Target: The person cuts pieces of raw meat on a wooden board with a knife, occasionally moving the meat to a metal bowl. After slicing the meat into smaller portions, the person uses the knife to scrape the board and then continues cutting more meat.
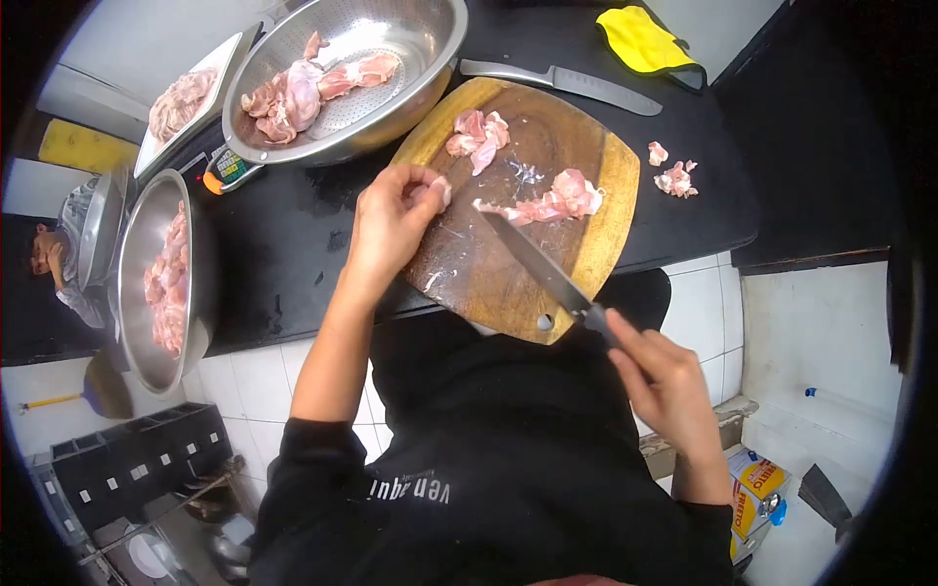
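Observation:
My left hand (391, 217) is closed on a small piece of raw meat (445, 192) at the left side of the wooden cutting board (586, 264). In my right hand (660, 386) is the dark handle of a kitchen knife (537, 264). Its blade slants over the board, with the tip by a strip of raw meat (552, 200). Another raw meat piece (479, 137) lies higher up on the board. Small meat trimmings (676, 179) rest on the black table to the right of the board.
A steel colander (420, 73) with raw meat stands behind the board. At the left is a steel bowl (200, 322) of meat pieces. A second knife (606, 90) and a yellow cloth (642, 41) lie at the back. A person (59, 254) is at far left.

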Available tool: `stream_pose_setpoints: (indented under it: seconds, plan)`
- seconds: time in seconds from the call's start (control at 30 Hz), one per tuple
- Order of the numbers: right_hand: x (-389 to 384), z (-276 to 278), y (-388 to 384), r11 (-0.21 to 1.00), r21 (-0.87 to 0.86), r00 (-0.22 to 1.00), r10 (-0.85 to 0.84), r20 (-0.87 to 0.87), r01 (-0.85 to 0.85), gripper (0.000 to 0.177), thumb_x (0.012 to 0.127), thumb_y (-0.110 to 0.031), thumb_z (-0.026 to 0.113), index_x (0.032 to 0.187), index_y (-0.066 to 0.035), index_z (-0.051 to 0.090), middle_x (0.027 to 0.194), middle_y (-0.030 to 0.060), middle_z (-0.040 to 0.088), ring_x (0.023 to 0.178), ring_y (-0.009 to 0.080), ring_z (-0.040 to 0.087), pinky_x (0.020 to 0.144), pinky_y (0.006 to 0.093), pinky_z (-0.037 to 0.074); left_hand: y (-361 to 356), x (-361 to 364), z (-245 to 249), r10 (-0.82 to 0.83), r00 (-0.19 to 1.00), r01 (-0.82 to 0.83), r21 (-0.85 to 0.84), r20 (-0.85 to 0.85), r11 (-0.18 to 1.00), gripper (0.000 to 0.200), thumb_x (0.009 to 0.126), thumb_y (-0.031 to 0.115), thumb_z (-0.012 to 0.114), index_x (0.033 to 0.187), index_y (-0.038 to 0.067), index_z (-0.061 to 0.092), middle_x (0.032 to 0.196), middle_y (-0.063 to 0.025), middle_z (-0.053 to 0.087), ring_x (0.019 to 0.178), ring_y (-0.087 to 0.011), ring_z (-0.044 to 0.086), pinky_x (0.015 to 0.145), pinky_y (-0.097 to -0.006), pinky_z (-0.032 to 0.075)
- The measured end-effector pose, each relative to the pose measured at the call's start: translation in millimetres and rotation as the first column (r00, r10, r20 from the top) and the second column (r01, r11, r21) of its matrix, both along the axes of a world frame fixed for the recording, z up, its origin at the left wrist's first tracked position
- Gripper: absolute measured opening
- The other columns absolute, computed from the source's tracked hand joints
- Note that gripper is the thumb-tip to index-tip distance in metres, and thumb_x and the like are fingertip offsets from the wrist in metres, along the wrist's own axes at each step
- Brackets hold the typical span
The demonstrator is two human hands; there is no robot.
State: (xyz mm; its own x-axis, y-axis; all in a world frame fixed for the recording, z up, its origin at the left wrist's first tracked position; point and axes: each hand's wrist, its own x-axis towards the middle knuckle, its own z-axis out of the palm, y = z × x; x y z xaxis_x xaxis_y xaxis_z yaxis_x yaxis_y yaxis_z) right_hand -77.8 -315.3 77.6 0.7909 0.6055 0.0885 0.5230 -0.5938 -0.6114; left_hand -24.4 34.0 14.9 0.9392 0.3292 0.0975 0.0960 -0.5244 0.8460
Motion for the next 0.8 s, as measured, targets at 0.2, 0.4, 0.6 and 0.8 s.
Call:
stream_pose_setpoints:
  seconds: [0.2,0.4,0.6,0.8]
  plan:
    - [2,6,-2,0.982,0.024,0.98,-0.187,0.06,0.186,0.049,0.095,0.0,0.069,0.143,-0.006,0.062,0.072,0.0136,0.056,0.055,0.0288,0.059,0.055,0.0386,0.049,-19,34,34,-0.289,0.925,0.202,0.326,0.246,0.924,0.021,0.098,0.015,0.071,0.105,-0.004,0.072,0.102,-0.0167,0.075,0.09,-0.0267,0.074,0.087,-0.0338,0.056]
    - [-4,-2,0,0.993,0.014,0.987,-0.121,0.108,0.121,0.049,0.094,0.0,0.069,0.142,-0.005,0.062,0.075,0.0132,0.058,0.054,0.0276,0.06,0.052,0.0401,0.05,-45,2,24,-0.436,0.898,0.342,0.534,0.057,0.774,0.021,0.086,0.014,0.078,0.101,0.001,0.072,0.101,-0.016,0.07,0.101,-0.0347,0.066,0.092,-0.0423,0.052]
    - [-5,-6,4,0.992,-0.124,0.99,-0.015,0.143,0.033,0.052,0.093,-0.002,0.071,0.144,-0.003,0.06,0.075,0.0121,0.057,0.055,0.0289,0.062,0.051,0.0394,0.053,-56,-1,2,-0.447,0.889,0.335,0.524,0.1,0.783,0.018,0.086,0.012,0.076,0.099,0.0,0.071,0.099,-0.0149,0.067,0.097,-0.0364,0.063,0.088,-0.0454,0.051]
    - [21,-37,29,0.998,-0.066,0.98,-0.004,0.2,0.017,0.054,0.093,-0.003,0.071,0.145,-0.003,0.058,0.077,0.0143,0.059,0.057,0.0325,0.064,0.053,0.0414,0.054,-55,1,5,-0.508,0.858,0.401,0.51,0.082,0.761,0.014,0.087,0.007,0.073,0.098,-0.001,0.07,0.096,-0.0168,0.065,0.096,-0.038,0.062,0.084,-0.0462,0.051]
